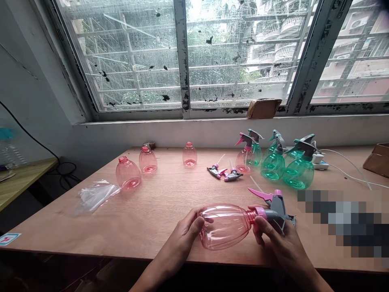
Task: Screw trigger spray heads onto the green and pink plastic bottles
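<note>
A clear pink spray bottle [225, 227] lies sideways between my hands, above the front of the table. My left hand [187, 233] grips its base, with thumb and fingers around the rounded end. At the neck, my right hand [273, 239] has its thumb and fingers closed on the pink collar of a grey-and-pink spray head [275, 215]. This head sits at the bottle's mouth, its pink trigger and nozzle pointing up. A thin tube shows just behind it; I cannot tell what it belongs to. Farther back lie two loose spray heads [215, 172].
Pink bottles without heads [128, 174] stand at the back left, beside plastic bags [99, 194]. Several green spray bottles [298, 172] and a pink one with a head [244, 160] stand at the back right, near a white power strip [319, 164] with cables. A window rises behind.
</note>
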`<action>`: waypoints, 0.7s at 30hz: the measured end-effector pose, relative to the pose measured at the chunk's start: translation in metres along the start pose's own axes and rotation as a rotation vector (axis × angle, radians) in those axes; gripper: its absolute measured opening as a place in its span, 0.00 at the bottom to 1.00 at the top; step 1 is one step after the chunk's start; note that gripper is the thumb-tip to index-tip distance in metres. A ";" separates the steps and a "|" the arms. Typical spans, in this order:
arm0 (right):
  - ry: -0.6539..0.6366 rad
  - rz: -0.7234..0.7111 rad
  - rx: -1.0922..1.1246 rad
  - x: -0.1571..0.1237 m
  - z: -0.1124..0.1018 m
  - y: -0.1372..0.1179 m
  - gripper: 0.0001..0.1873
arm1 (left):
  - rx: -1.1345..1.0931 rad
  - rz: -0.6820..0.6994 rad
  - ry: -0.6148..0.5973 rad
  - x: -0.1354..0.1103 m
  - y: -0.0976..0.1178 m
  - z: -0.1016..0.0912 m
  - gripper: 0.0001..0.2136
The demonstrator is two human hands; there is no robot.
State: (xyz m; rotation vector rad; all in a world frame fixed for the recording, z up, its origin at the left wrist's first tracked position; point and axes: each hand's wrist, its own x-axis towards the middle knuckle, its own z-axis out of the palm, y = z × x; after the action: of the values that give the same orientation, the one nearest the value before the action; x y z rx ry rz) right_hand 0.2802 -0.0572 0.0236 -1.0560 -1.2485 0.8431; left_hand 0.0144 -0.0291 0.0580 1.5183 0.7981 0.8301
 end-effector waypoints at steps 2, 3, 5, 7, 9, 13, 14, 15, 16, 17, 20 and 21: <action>0.011 0.001 0.022 0.000 0.000 0.000 0.21 | 0.001 -0.001 0.015 0.001 -0.004 0.000 0.29; 0.015 0.004 0.036 0.000 0.001 0.000 0.19 | 0.005 -0.002 0.019 0.001 -0.005 0.000 0.29; 0.024 0.008 0.059 -0.001 0.001 0.001 0.15 | 0.020 0.000 0.032 0.001 -0.005 0.001 0.28; 0.028 0.003 0.068 -0.001 0.001 0.002 0.14 | 0.032 0.007 0.051 0.002 -0.005 0.002 0.28; 0.033 -0.011 0.073 -0.002 0.002 0.003 0.14 | 0.042 0.020 0.075 0.002 -0.006 0.002 0.28; 0.023 -0.031 0.081 -0.004 0.002 0.001 0.12 | 0.064 0.052 0.098 0.003 -0.007 0.002 0.29; 0.021 -0.032 0.080 -0.004 0.001 0.001 0.12 | 0.073 0.058 0.097 0.003 -0.006 0.002 0.30; 0.022 -0.031 0.080 -0.004 0.001 0.000 0.13 | 0.085 0.066 0.097 0.003 -0.006 0.003 0.31; 0.024 -0.028 0.080 -0.004 0.001 0.000 0.13 | 0.099 0.076 0.098 0.002 -0.005 0.003 0.31; 0.029 -0.023 0.081 -0.004 0.002 0.001 0.13 | 0.112 0.084 0.102 0.002 -0.004 0.003 0.31; 0.039 -0.017 0.099 -0.004 0.003 0.003 0.15 | 0.125 0.087 0.105 0.001 -0.004 0.004 0.28; 0.037 -0.018 0.108 -0.004 0.003 0.004 0.14 | 0.122 0.082 0.102 0.001 -0.004 0.004 0.28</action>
State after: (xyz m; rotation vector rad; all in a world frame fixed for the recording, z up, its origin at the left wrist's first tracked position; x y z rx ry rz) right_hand 0.2767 -0.0591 0.0186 -0.9680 -1.1667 0.8635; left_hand 0.0184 -0.0297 0.0542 1.6357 0.8795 0.9398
